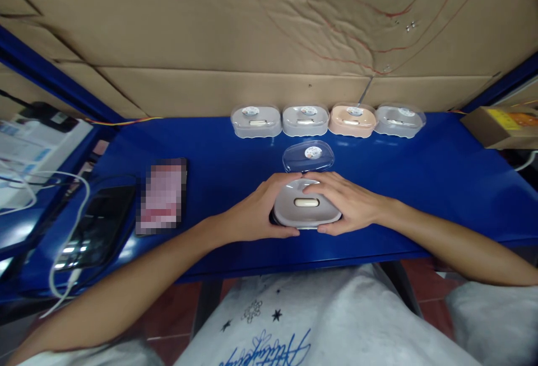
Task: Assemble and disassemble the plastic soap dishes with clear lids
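Observation:
Close to the table's front edge, a grey oval plastic box [290,212] with a small cream bar in its middle is held between both hands. My left hand [269,203] wraps round its left side, thumb at the near rim. Round the right side curls my right hand [347,203], one finger reaching over the top towards the cream bar. Just beyond the hands lies a clear oval lid [300,157] with a round sticker. The underside of the grey box is hidden.
Along the cardboard wall [189,91] stand several lidded boxes: a grey one [256,125], a peach one [352,124] and others. To the left lie a pixelated phone [162,198], a dark phone [98,226] and a white cable [52,276]. A cardboard box [500,130] stands far right.

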### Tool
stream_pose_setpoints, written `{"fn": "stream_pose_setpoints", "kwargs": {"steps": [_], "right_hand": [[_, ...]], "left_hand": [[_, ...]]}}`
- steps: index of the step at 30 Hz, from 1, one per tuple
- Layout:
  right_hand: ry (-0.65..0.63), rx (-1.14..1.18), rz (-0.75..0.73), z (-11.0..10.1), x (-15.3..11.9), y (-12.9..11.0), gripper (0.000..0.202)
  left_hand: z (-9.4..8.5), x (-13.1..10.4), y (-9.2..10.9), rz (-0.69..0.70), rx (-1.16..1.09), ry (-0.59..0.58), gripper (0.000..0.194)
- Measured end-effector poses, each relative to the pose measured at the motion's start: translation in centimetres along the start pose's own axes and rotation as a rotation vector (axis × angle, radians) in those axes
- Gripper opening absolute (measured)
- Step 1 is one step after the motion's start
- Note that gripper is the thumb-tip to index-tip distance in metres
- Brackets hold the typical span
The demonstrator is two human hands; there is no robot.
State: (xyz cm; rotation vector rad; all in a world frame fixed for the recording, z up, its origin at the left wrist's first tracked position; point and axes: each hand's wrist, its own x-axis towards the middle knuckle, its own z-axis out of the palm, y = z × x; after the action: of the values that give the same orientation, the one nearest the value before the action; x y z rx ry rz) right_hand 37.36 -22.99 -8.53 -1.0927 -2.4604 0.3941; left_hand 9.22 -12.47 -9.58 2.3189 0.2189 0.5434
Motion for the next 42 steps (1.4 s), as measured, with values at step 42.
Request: {"fn": "stream_pose_setpoints", "kwargs": {"steps": [42], "right_hand": [[0.271,-0.001,-0.055,-0.5,0.0,-0.4,0.073]], "left_hand": [[-0.4,-0.2,0.2,-0.135,-0.078,0.097,0.125]]}}
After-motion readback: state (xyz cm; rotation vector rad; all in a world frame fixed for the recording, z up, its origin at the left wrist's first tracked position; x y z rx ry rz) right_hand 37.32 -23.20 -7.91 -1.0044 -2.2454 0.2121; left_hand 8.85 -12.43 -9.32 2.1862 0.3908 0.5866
